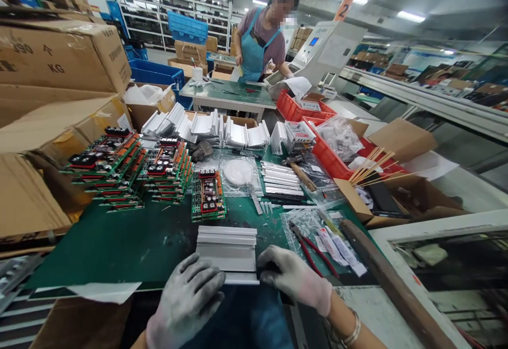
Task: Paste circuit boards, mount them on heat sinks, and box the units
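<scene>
A silver aluminium profile (pixel 227 248) with ridged edges lies at the front edge of the green work mat, in front of me. My left hand (pixel 190 291), in a grey-smudged white glove, holds its left side, fingers bent over the lower left corner. At the right side, my right hand (pixel 293 277), gloved likewise, has curled fingers against the profile's edge; its fingertips are partly hidden. Just beyond the profile stands a short stack of green circuit boards (pixel 208 195). Red-handled pliers (pixel 311 248) lie to the right of my right hand.
Taller circuit board stacks (pixel 166 172) stand at left, beside cardboard boxes (pixel 59 58). More aluminium profiles (pixel 242 133) line the back. Metal strips (pixel 280 180), a hammer (pixel 301 172) and a red crate (pixel 329 153) are at right. A person in a blue apron (pixel 256 55) stands at another table.
</scene>
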Action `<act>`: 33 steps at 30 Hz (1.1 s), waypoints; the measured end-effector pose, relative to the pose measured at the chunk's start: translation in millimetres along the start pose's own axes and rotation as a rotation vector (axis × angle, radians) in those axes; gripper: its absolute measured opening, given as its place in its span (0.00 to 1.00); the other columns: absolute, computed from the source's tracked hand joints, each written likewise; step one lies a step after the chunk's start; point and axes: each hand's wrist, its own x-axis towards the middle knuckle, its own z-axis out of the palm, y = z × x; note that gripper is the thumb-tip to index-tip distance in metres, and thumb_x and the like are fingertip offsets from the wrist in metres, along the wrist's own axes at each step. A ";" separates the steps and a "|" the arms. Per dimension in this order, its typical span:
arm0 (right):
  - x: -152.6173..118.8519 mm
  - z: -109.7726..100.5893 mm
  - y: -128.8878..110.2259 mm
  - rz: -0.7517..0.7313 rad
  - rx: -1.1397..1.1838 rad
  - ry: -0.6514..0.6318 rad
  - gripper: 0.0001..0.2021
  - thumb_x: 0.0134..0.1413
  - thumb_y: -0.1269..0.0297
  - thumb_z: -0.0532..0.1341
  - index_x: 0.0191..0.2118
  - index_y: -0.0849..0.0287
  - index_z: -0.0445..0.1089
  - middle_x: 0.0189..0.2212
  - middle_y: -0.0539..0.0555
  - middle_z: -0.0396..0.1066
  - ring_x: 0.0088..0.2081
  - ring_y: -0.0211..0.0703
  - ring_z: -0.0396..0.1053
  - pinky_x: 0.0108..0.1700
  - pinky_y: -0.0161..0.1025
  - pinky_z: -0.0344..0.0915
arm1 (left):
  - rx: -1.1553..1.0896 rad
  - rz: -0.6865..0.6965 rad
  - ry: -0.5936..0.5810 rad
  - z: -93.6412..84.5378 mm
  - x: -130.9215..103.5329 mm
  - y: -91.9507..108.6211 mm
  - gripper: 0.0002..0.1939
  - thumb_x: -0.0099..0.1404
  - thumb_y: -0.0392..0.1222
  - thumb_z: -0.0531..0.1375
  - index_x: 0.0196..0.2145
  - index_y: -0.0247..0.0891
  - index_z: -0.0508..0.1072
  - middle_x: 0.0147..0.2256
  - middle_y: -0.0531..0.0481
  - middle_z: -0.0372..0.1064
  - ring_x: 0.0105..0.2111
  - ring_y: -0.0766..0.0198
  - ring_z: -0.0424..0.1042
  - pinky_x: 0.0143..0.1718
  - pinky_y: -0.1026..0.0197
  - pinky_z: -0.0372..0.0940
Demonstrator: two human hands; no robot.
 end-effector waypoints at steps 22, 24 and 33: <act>62.8 -47.0 -6.0 -0.177 -0.686 0.244 0.11 0.64 0.68 0.53 0.45 0.58 0.72 0.42 0.55 0.75 0.42 0.43 0.73 0.44 0.36 0.67 | 0.487 -0.199 -0.333 -18.6 73.3 -48.5 0.17 0.66 0.38 0.60 0.52 0.43 0.72 0.49 0.45 0.73 0.44 0.53 0.73 0.39 0.53 0.68; 89.6 -61.5 -6.6 -0.220 -0.913 0.264 0.14 0.64 0.71 0.52 0.50 0.58 0.71 0.46 0.59 0.73 0.45 0.47 0.72 0.46 0.40 0.66 | 0.514 -0.259 -0.514 -15.4 87.6 -54.3 0.19 0.65 0.38 0.61 0.54 0.43 0.71 0.52 0.45 0.72 0.45 0.52 0.73 0.39 0.52 0.69; 164.8 -71.2 -5.5 -0.482 -1.147 -0.050 0.14 0.60 0.77 0.54 0.43 0.57 0.75 0.51 0.61 0.71 0.45 0.49 0.69 0.43 0.44 0.66 | 0.525 -0.239 -0.698 -8.0 101.8 -55.8 0.24 0.60 0.37 0.67 0.54 0.38 0.70 0.44 0.44 0.73 0.42 0.50 0.73 0.37 0.50 0.71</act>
